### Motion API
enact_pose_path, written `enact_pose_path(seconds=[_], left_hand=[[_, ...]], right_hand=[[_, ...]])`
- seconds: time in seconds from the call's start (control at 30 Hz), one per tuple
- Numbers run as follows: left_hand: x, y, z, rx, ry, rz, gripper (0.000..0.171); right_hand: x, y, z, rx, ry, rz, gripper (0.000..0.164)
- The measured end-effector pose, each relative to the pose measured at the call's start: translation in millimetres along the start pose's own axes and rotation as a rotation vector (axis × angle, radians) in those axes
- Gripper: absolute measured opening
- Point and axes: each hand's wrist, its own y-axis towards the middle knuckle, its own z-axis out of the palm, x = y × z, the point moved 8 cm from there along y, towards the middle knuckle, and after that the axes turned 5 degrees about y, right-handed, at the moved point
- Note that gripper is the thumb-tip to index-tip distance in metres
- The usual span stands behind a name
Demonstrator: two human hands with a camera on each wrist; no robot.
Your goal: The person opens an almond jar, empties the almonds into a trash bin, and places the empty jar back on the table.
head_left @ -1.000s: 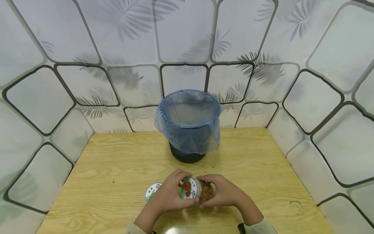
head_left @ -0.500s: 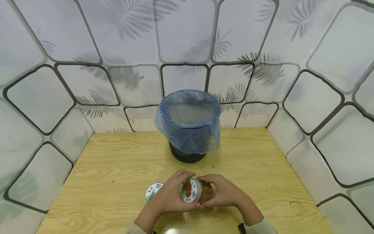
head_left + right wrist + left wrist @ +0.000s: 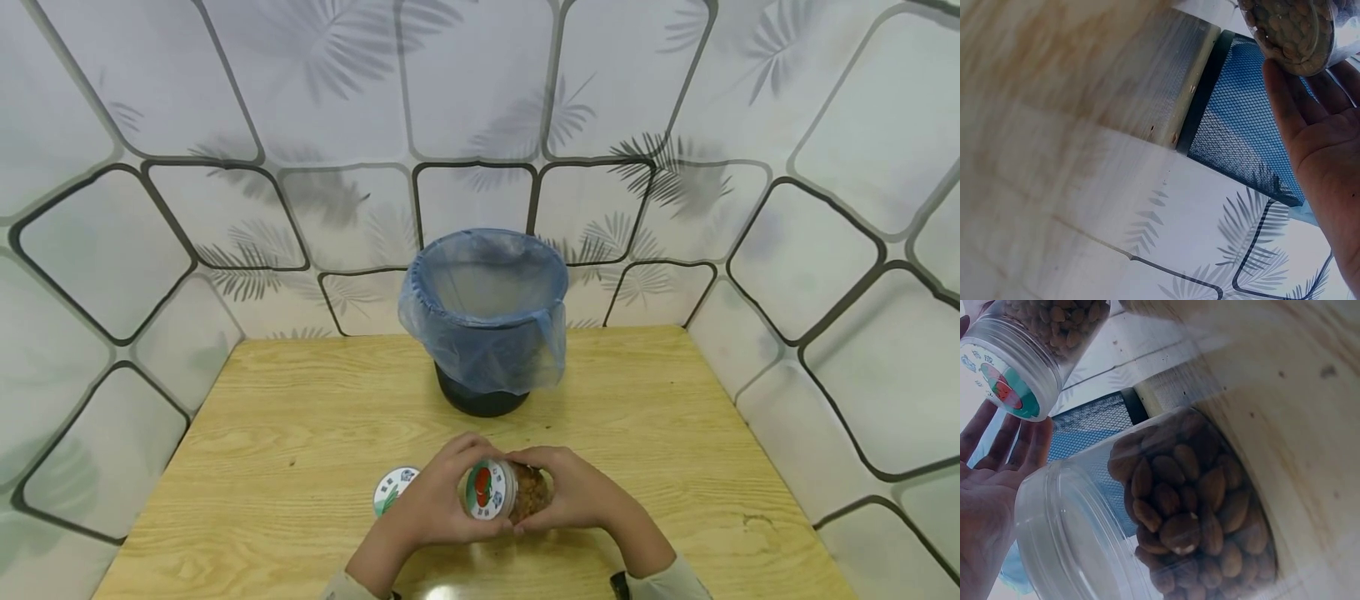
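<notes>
Both hands hold one clear jar of almonds (image 3: 531, 492), tilted so its lid (image 3: 486, 490) with a red and green picture faces left and up. My left hand (image 3: 442, 500) curls its fingers and thumb around the lid end. At the other end my right hand (image 3: 577, 496) grips the jar body. The right wrist view shows almonds (image 3: 1288, 31) through the jar's clear wall, above the right fingers. A second almond jar (image 3: 1185, 500) stands on the table close to the left wrist; its white and green top (image 3: 393, 487) is partly hidden behind the left hand.
Behind the hands stands a black mesh bin (image 3: 480, 404) lined with a blue plastic bag (image 3: 495, 354). The wooden table (image 3: 300, 417) ends at a patterned wall covering (image 3: 480, 108) at the back and sides.
The fingers and thumb of the left hand have shifted slightly to the right around the lid, closer to the right hand. The right hand, second jar and bin stay in place.
</notes>
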Motion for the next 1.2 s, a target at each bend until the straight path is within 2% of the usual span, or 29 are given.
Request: enact_pose_path(seconds=[0.23,0.57,0.67,0.87,1.2], left_hand=[[-0.6,-0.4,-0.3,0.006,-0.012,0.017,0.066],[-4.3,-3.2,-0.5,-0.018,0.012,0.098,0.069],[-4.5,-4.3,0.4,0.001,0.006,0.087,0.069],[-1.8,-5.4,2.8,0.052,-0.024,0.021,0.070],[-0.8,-4.3,2.0,0.027,-0.015,0.034,0.068]], right_hand=[[1.4,0.3,1.3,-0.003,0.006,-0.012,0.085],[0.6,-1.2,1.5,0.000,0.014,-0.006,0.084],[0.8,-1.7,1.1,0.000,0.015,0.001,0.084],[0.7,-2.2,1.1,0.000,0.013,0.006,0.083],[-0.3,-1.3,0.9,0.004,0.010,0.015,0.085]])
